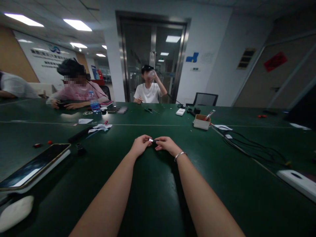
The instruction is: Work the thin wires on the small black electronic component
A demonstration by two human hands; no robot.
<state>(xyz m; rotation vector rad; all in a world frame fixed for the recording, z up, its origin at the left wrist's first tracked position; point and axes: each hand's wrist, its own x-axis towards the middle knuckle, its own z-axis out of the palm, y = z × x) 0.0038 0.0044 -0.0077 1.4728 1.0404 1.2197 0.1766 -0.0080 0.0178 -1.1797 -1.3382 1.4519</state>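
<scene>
Left of the open box (201, 124) and nearer the wearer than it, a small black-and-silver piece (154, 141) sits between two hands: the left hand (141, 145) pinches its silver end, the right hand (168, 145) its dark end.

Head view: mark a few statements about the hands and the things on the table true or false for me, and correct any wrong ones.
1. The left hand and the right hand meet at a small silver-and-black piece. True.
2. The bracelet is on the left wrist. False: it is on the right wrist.
3. The bottle stands upright on the green table. True.
4. The dark-screened phone lies at the right edge of the view. False: it lies at the left, on top of a white item.
5. The open box stands farther away than the hands. True.
</scene>
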